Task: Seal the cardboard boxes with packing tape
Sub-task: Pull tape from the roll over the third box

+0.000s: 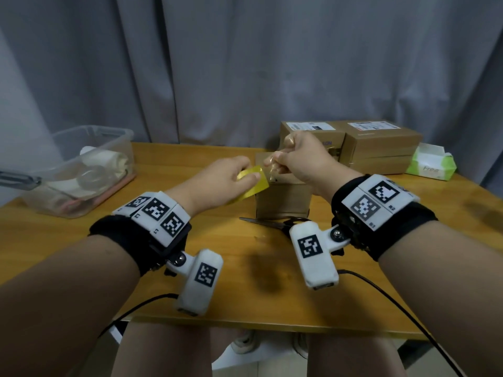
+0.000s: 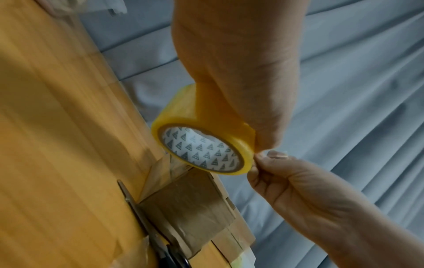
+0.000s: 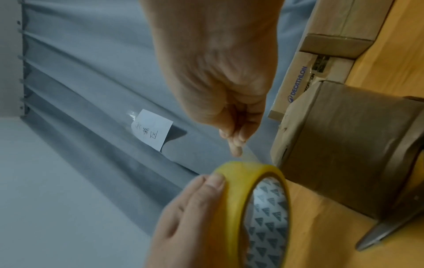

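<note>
Left hand [image 1: 231, 174]: I have it curled round the yellow tape roll [image 1: 251, 183], thumb on the outer band, held in the air above the middle of the counter [image 1: 190, 240].
Right hand [image 1: 302, 159]: my fingertips [image 3: 236, 145] pinch the loose clear end of the tape, just beside the roll; the other fingers are curled in.
Tape roll: its white core, printed with grey triangles, faces the wrist cameras; it hangs just over the near box, touching neither box nor counter.
Near box [image 1: 283, 200]: a small cardboard box stands upright at the middle of the counter, its front already glossy with tape.
Scissors [image 1: 272, 221]: they lie flat on the counter against the near side of that box, blades toward the left.
Far boxes [image 1: 381, 142]: two labelled cartons sit side by side along the far edge, right of centre.
Tissue pack [image 1: 430, 164]: green and white, at the far right corner.
Plastic tub [image 1: 81, 170]: clear, at the far left corner, with pale things inside that I cannot make out.
Backdrop: a grey curtain [image 1: 245, 63] hangs behind the counter.
</note>
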A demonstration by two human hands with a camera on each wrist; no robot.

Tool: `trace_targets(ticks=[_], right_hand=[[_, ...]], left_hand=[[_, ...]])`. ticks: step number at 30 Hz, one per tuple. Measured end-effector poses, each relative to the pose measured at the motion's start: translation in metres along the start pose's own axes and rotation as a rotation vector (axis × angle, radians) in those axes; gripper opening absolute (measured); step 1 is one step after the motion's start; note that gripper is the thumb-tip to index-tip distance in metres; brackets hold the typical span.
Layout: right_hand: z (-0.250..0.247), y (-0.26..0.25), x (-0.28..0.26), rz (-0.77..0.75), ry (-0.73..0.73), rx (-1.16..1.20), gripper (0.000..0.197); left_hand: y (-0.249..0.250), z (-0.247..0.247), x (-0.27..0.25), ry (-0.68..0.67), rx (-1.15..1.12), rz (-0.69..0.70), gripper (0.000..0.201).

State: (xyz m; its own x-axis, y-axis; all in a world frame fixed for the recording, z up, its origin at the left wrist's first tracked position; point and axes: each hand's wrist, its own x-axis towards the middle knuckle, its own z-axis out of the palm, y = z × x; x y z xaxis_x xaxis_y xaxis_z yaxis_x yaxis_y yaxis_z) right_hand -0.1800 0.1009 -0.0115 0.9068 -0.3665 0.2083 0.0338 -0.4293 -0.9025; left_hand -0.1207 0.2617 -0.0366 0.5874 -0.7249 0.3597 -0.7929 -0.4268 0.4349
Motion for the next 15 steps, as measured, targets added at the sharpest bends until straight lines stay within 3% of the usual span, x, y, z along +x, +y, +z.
trace_targets(ticks=[5, 9, 11, 15], right_hand=[[0.0, -0.004, -0.002, -0.151, -0.003, 0.066, 0.035], [-0.003, -0.004, -0.004, -0.284, 0.007, 0.17, 0.036], [-0.009, 0.0, -0.004, -0.249, 0.038, 0.209, 0.036], [-0.014, 0.012, -0.004, -0.011, 0.064, 0.293, 0.03]], left_hand=[[-0.006, 0.002, 0.003, 0.004, 0.218, -0.07, 0.029], [-0.013, -0.004, 0.005, 0.023, 0.241, -0.13, 0.04], [-0.016, -0.007, 0.002, 0.053, 0.206, -0.13, 0.046], [-0.017, -0.006, -0.005, 0.104, 0.17, -0.167, 0.05]])
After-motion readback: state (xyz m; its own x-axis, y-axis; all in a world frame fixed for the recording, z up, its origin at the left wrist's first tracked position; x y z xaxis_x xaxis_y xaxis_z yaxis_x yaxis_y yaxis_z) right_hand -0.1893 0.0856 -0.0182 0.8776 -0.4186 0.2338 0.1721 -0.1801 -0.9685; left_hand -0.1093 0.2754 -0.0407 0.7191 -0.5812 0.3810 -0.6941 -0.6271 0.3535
